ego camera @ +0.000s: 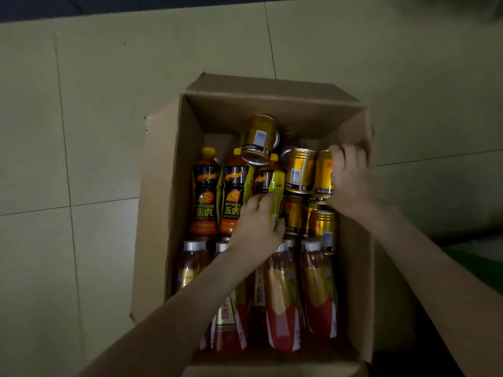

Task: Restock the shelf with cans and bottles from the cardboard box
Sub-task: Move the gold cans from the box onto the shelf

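While the cardboard box (353, 268) sat open on the tiled floor (81, 131), nearly full, both hands were down inside it: the right hand (351, 175) was wrapped around a gold can (324, 172) against the right-hand wall, and the left hand (258, 229) was closed on the yellow-labelled bottle (276, 191) lying in the middle row. The main risk seemed to lie in the loose heap of cans at the far end. One tilted can (258, 140) rested on top of the bottle caps and other cans, leaning rather than standing, and pulling out the gripped can or the bottle beneath could have taken away its support, letting it roll or drop against its neighbours and dent. The can beside the gripped one (299, 170) touched it, so it might have been dragged along or tipped. The bottle under the left hand lay tight between a Hi-Tiger bottle (232, 197) and the cans, and a one-handed pull on its smooth label could have slipped. Lifting two things at once also left no free hand to steady the pile. Nearer the person, red-labelled bottles with white caps (283, 308) lay packed side by side under the left forearm, which would have had to clear them. The shelf was not in view, so its direction could not be told; something green (479, 268) showed at the right edge.
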The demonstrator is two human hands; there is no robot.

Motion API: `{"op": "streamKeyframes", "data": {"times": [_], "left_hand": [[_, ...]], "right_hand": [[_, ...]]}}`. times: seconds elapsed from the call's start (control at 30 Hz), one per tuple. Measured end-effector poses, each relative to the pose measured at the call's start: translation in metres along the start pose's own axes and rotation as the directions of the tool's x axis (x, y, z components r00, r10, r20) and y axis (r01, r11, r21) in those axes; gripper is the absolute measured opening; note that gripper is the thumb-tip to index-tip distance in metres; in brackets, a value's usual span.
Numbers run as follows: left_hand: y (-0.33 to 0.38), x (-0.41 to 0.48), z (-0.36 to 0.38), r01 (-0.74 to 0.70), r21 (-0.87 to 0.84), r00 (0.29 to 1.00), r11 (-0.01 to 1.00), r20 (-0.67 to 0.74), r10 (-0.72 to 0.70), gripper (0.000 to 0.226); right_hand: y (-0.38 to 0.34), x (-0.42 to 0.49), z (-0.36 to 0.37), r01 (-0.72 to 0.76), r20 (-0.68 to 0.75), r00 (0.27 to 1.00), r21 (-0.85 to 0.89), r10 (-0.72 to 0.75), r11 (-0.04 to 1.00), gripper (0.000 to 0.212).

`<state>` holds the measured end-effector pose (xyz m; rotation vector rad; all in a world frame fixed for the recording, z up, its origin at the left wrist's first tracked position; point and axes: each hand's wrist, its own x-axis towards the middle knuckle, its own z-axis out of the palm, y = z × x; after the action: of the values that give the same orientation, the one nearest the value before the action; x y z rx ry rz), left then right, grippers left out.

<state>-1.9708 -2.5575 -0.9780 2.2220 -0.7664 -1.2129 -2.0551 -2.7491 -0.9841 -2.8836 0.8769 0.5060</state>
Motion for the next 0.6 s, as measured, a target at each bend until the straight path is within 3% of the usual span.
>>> {"op": "streamKeyframes", "data": {"times": [0.07, 0.13, 0.2, 0.27, 0.33, 0.4, 0.47, 0.6], "left_hand": [[0.011, 0.002, -0.012, 0.126, -0.355, 0.991, 0.927, 0.086, -0.102, 0.064], [0.018, 0.004, -0.023, 0.215, -0.569, 0.971, 0.794, 0.212, -0.111, 0.066], [0.016, 0.005, -0.029, 0.234, -0.656, 0.963, 0.717, 0.258, -0.079, 0.075], [0.007, 0.001, -0.033, 0.243, -0.668, 0.966, 0.703, 0.232, -0.113, 0.079], [-0.011, -0.005, -0.036, 0.266, -0.652, 0.963, 0.710, 0.206, -0.172, 0.074], [-0.031, -0.013, -0.040, 0.291, -0.614, 0.957, 0.733, 0.186, -0.224, 0.067], [-0.046, -0.019, -0.045, 0.304, -0.592, 0.952, 0.747, 0.157, -0.264, 0.063], [-0.057, -0.028, -0.053, 0.288, -0.622, 0.952, 0.728, 0.101, -0.291, 0.067]], "right_hand": [[-0.014, -0.020, -0.004, 0.040, -0.072, 0.997, 0.185, -0.028, 0.982, 0.106], [-0.040, -0.041, -0.010, 0.117, -0.127, 0.989, 0.354, -0.077, 0.928, 0.112], [-0.072, -0.058, -0.013, 0.175, -0.141, 0.982, 0.453, -0.123, 0.874, 0.113], [-0.095, -0.067, -0.012, 0.237, -0.127, 0.972, 0.514, -0.200, 0.825, 0.115], [-0.098, -0.062, -0.009, 0.255, 0.006, 0.951, 0.556, -0.311, 0.791, 0.124], [-0.081, -0.046, -0.001, 0.221, 0.192, 0.925, 0.433, -0.329, 0.874, 0.134], [-0.059, -0.026, 0.016, 0.121, 0.274, 0.943, 0.239, -0.187, 0.963, 0.135], [-0.053, -0.002, 0.037, 0.016, 0.168, 0.985, 0.142, -0.040, 0.990, 0.107]]}}
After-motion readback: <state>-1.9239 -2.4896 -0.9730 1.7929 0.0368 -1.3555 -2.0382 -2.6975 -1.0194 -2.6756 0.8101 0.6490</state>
